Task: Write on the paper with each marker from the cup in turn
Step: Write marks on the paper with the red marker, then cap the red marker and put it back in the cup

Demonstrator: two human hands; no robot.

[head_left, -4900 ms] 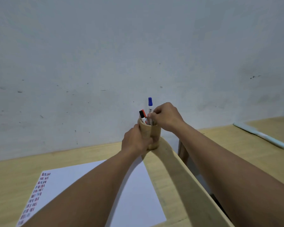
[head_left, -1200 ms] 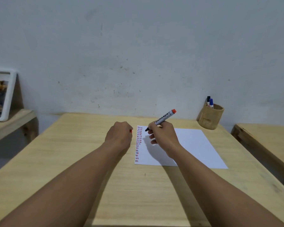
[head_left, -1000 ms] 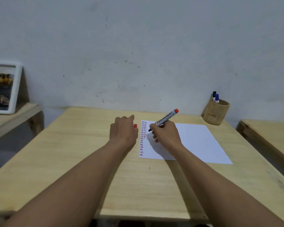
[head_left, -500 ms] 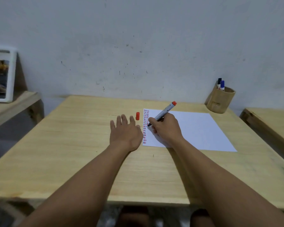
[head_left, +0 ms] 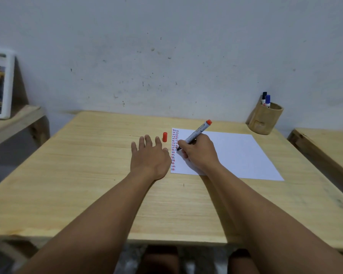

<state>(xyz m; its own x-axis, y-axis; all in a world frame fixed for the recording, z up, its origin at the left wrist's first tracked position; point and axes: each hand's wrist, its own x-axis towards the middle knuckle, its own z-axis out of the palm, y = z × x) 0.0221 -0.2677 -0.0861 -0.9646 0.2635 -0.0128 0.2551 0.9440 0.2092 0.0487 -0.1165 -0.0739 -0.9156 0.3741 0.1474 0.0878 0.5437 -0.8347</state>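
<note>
Right now my right hand is wrapped around the red marker in a writing grip. Its long axis slants from the dark tip at lower left, down on the paper, up to the orange-red end at upper right, away from me. The barrel rises out of my fingers above the knuckles. The tip sits beside the columns of small red and blue marks along the paper's left edge. My left hand lies flat and empty on the wooden table, fingers spread, just left of the sheet. The red cap stands upright just beyond my fingertips. The cup stands at the far right corner, well apart, with two more markers in it.
</note>
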